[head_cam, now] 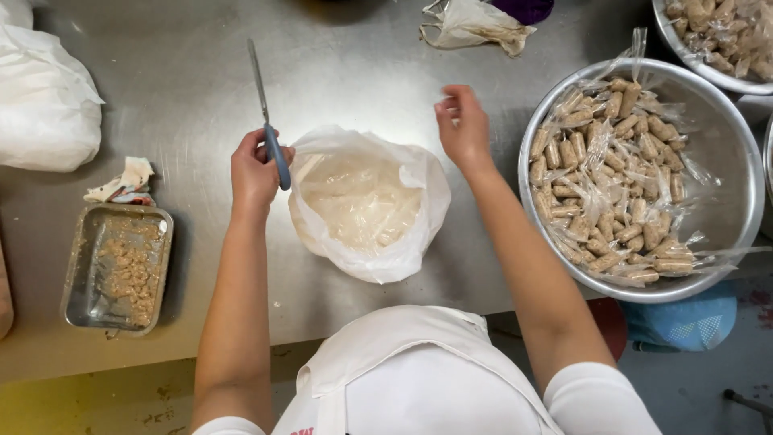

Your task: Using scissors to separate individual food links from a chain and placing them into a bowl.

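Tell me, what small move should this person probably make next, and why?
Probably reach the right hand to the steel bowl for a wrapped packet: that hand hangs empty, the left hand holds scissors, and the open white bag sits between them.

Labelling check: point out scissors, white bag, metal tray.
scissors (279, 161): head view, blue handle in left hand (254, 173)
white bag (427, 189): head view, right rim
metal tray (74, 278): head view, left wall

We see a second metal bowl (713, 40) cut off by the top right corner, and a white bag (40, 105) cropped at the left edge. What fills the open plastic bag (366, 205) blurs behind its cloudy film, and the scissors (266, 113) hide their handle inside our left hand (254, 173).
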